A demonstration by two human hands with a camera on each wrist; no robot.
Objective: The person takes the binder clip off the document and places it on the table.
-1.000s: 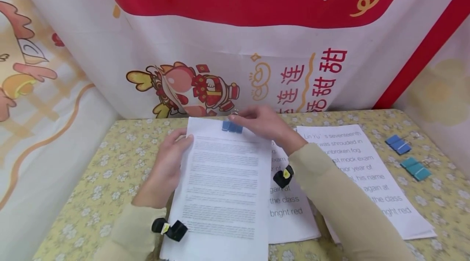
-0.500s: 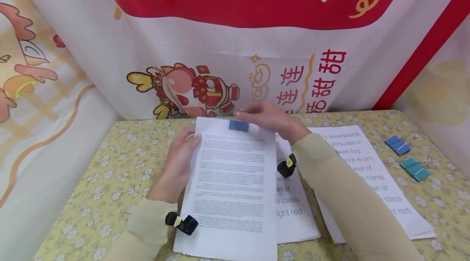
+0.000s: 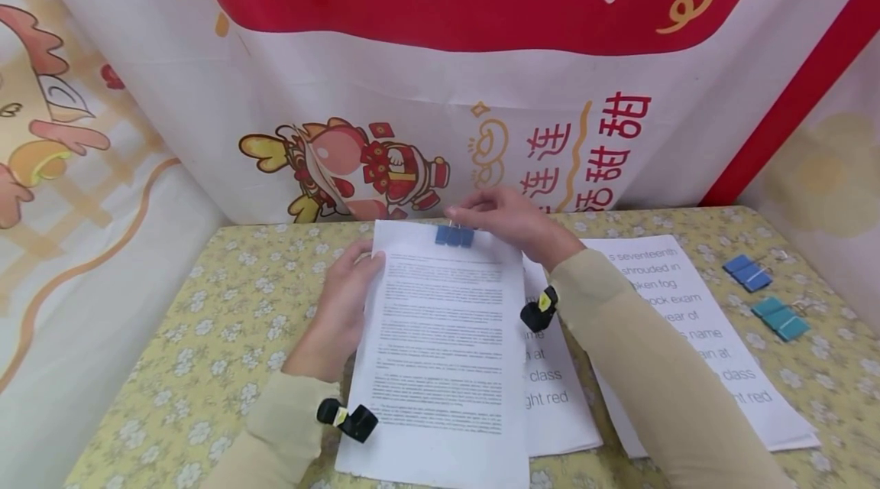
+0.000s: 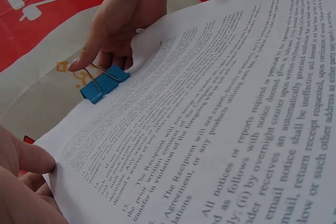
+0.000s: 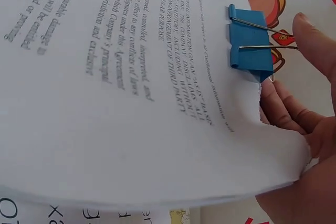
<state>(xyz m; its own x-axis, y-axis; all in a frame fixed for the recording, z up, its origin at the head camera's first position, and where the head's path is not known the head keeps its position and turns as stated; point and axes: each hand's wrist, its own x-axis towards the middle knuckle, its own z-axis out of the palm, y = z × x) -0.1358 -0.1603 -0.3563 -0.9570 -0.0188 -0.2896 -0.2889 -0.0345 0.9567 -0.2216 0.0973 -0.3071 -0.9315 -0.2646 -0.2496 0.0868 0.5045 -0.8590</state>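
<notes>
A stack of printed paper [image 3: 440, 351] is held up, tilted, in front of me. A blue binder clip [image 3: 454, 236] sits on its top edge, its jaws over the sheets. My left hand [image 3: 346, 294] grips the stack's upper left edge, thumb [image 4: 37, 158] on the front and fingers behind. With my right hand [image 3: 512, 220] I pinch the clip's wire handles. In the right wrist view the thumb [image 5: 310, 40] meets the front handle's end, and the other fingers lie behind the clip [image 5: 249, 40]. The sheet's top edge bends near the right palm.
Two large-print paper stacks lie on the flowered tablecloth [image 3: 227, 321]: one [image 3: 560, 412] partly under the held paper, another [image 3: 701, 344] farther right, partly behind my right sleeve. Beyond it are a dark blue binder clip [image 3: 747, 273] and a teal one [image 3: 780, 318]. A printed curtain [image 3: 412, 76] hangs behind.
Both hands and the clipped paper have shifted right, covering more of the large-print stack. The clip's wire handle shows more clearly under the right thumb. The clips on the table stay put.
</notes>
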